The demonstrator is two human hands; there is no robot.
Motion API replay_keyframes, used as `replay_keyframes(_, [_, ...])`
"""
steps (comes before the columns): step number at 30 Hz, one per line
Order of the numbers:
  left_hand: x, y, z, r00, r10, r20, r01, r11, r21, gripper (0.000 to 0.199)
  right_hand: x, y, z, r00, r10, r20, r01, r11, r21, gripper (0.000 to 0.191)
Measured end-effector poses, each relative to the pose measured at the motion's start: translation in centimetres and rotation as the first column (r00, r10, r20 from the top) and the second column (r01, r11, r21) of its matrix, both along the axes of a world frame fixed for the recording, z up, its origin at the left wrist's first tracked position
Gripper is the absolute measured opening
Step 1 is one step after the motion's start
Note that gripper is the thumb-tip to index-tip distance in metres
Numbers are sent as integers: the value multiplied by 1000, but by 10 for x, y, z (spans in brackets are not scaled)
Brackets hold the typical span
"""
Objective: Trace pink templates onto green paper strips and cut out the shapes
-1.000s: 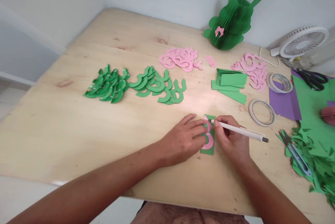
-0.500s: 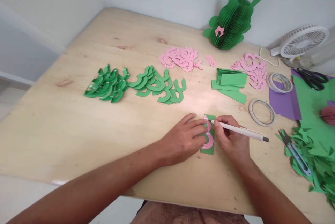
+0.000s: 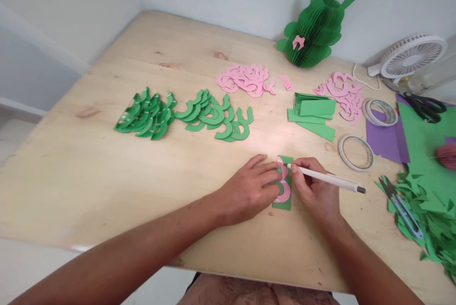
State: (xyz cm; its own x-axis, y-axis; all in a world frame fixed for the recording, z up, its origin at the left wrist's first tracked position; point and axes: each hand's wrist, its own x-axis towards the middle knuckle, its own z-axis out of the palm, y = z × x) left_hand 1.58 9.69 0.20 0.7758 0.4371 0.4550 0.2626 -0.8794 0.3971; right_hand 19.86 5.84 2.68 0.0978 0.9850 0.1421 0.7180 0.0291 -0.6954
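My left hand lies flat with its fingers stretched out, its fingertips pressing a curved pink paper cutout onto a green paper strip. The fingers cover part of both. My right hand is closed around a white pen with a dark end. The pen's tip touches the upper right edge of the pink cutout. Further back lie curved green cutouts, a heap of green pieces with whitish patches and a stack of folded green strips.
Pink cutouts lie in piles toward the back. A green honeycomb paper figure stands by the wall beside a white fan. On the right are tape rolls, black scissors, thread snips and green scraps.
Almost nothing differs. Both hands, the pen and the papers hold nearly the same positions; the view has shifted very slightly.
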Motion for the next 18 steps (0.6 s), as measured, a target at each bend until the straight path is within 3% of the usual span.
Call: replay_keyframes(18, [0,1,-1,1000,-4,5,4,1000,12,17,-1,0,4,999,-3,47,2,1000,17,11])
